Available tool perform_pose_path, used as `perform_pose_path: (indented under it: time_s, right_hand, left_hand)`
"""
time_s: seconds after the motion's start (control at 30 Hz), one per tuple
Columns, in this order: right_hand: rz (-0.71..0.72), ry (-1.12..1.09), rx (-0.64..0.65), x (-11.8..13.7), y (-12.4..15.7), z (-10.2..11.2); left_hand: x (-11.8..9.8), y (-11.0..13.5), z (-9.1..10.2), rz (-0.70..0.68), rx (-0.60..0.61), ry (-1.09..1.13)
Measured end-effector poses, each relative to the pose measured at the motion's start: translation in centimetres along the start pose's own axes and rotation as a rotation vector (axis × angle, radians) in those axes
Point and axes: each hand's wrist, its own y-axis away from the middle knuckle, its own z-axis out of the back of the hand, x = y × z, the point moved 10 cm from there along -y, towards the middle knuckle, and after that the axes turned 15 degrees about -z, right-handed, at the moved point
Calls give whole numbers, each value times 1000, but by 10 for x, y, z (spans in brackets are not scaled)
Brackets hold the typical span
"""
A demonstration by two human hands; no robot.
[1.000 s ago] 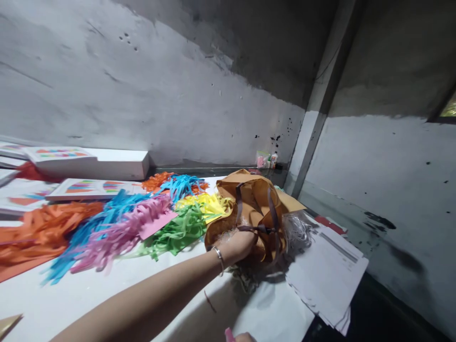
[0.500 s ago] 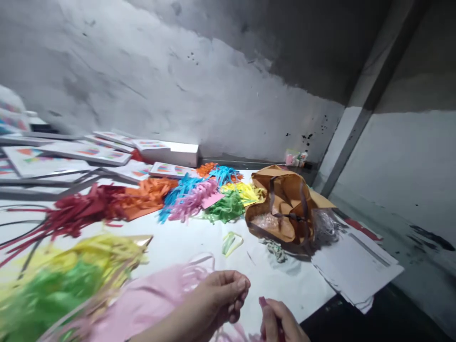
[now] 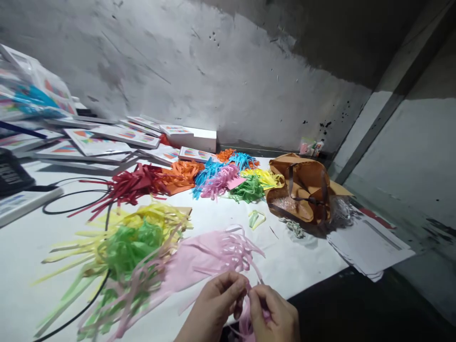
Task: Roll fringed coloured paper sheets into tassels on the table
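Observation:
Both my hands meet at the bottom edge of the head view. My left hand (image 3: pixel 218 304) and my right hand (image 3: pixel 272 311) pinch a rolled piece of pink fringed paper (image 3: pixel 245 320) between their fingertips. Just beyond them lies a larger pink fringed sheet (image 3: pixel 210 254) on the white table (image 3: pixel 313 266). To its left rests a heap of green and yellow fringed paper (image 3: pixel 131 237). A brown paper bag (image 3: pixel 302 190) with dark ribbon handles stands farther right, well out of my hands' reach.
Red, orange, blue, pink, green and yellow fringe bundles (image 3: pixel 199 178) lie in a row at the back. White boxes with coloured prints (image 3: pixel 117 137) stack at the far left. A black cable (image 3: pixel 74 209) loops on the left. White papers (image 3: pixel 366 244) overhang the right edge.
My left hand has left the brown bag and come back to my right hand. Both now pinch the pink paper roll. My view has swung left and down.

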Motion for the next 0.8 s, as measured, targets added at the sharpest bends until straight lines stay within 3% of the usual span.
perform_pose_path:
  time_s: [0.13, 0.3, 0.47, 0.8]
  right_hand:
    - [43, 87, 83, 0, 4, -7]
    - [-12, 42, 273, -3, 8, -19]
    - [-104, -106, 397, -4, 13, -28]
    - [31, -19, 344, 3, 28, -39]
  left_hand:
    - [-11, 1, 5, -84, 70, -126]
    - [-22, 8, 5, -128, 215, -283]
    - [-36, 15, 18, -195, 218, -332]
    - [-40, 22, 33, -143, 239, -385]
